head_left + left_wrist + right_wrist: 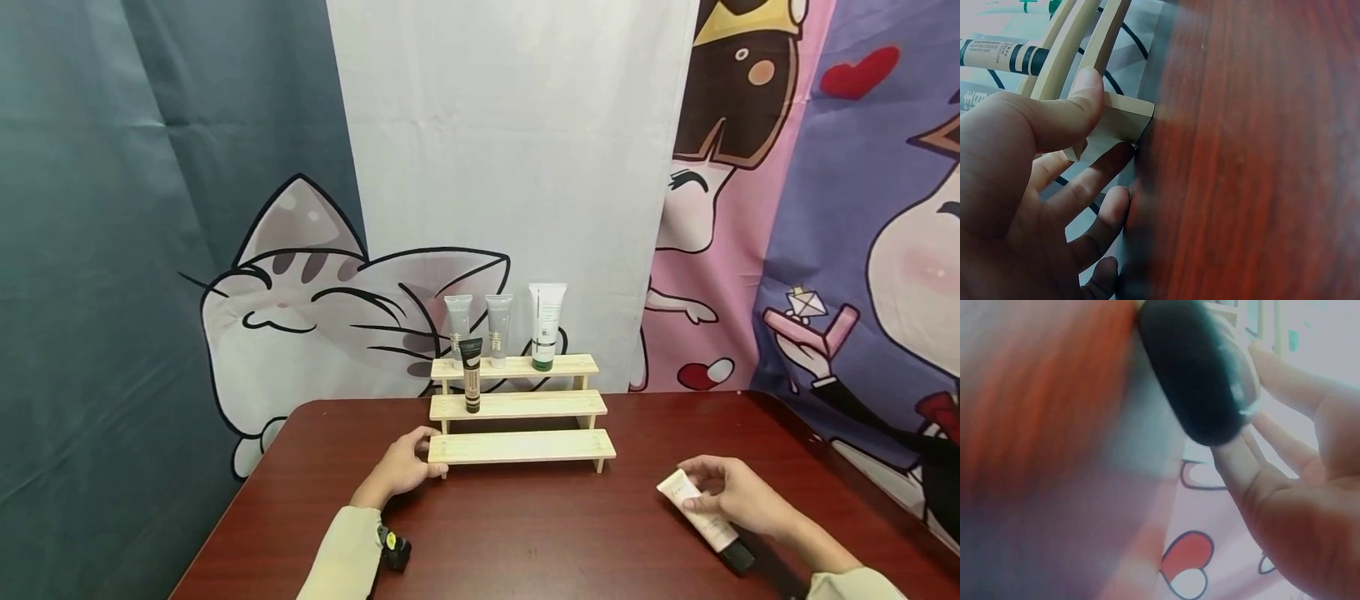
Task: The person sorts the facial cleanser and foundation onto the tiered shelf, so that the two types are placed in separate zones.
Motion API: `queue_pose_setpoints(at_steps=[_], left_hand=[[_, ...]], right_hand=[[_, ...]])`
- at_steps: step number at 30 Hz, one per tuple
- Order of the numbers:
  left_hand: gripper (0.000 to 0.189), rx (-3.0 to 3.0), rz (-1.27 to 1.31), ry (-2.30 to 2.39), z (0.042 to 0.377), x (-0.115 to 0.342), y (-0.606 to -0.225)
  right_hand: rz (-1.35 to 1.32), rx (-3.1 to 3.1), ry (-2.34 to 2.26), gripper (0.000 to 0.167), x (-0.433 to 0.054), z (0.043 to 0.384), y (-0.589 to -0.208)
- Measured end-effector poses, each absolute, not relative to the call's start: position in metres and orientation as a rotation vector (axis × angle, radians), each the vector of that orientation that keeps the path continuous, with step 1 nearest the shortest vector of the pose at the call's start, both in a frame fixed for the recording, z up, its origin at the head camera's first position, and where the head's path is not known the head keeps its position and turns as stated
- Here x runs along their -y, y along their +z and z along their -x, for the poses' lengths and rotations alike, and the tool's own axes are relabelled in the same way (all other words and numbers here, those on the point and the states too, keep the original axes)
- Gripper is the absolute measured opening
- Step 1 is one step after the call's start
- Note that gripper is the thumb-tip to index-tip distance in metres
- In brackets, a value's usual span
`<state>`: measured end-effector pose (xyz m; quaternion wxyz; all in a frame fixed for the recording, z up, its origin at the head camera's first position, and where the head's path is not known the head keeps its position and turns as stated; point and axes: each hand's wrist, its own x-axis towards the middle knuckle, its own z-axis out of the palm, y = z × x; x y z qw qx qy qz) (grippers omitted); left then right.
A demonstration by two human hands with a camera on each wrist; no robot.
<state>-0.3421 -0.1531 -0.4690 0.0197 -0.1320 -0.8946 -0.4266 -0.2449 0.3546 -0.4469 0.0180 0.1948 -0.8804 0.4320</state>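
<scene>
A three-step pale wooden display rack (pixel 521 447) stands on the table. My left hand (pixel 405 464) holds the left end of its lowest step. In the left wrist view the thumb of that hand (pixel 1054 125) lies on the step's upper side, with the other fingers below and beside it. Out to the right, my right hand (pixel 742 497) grips a cream-coloured squeeze tube (pixel 703 518), tilted, its black cap toward me. That cap (pixel 1194 375) fills the top of the right wrist view, hiding most of the tube.
On the top step stand two grey tubes (pixel 458 321) (pixel 498 325) and a larger white tube (pixel 547 321) with a green cap. A beige tube with black ends (pixel 472 375) is on the middle step. Behind the reddish-brown table (pixel 540 533) hangs a printed curtain (pixel 517 150).
</scene>
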Motion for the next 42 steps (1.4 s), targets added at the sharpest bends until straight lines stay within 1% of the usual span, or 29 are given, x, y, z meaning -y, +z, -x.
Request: queue_pose_setpoints(at_steps=[9, 14, 27, 38, 42], left_hand=[[0.05, 2.781, 0.413, -1.32, 0.342, 0.153, -0.471], [0.05, 2.775, 0.425, -1.321, 0.343, 0.152, -0.469], [0.049, 2.782, 0.422, -1.317, 0.34, 0.153, -0.468], [0.05, 2.789, 0.417, -1.306, 0.341, 0.153, -0.468], [0.05, 2.793, 0.421, -1.303, 0.341, 0.153, -0.469]], right_hand=[[-0.395, 2.588, 1.325, 0.052, -0.33, 0.253, -0.436], [-0.356, 2.417, 1.315, 0.048, -0.31, 0.258, -0.433], [-0.336, 2.243, 1.359, 0.048, -0.268, 0.28, -0.428], [-0.359, 2.111, 1.446, 0.045, -0.228, 0.298, -0.409], [-0.351, 2.082, 1.451, 0.047, -0.215, 0.306, -0.406]])
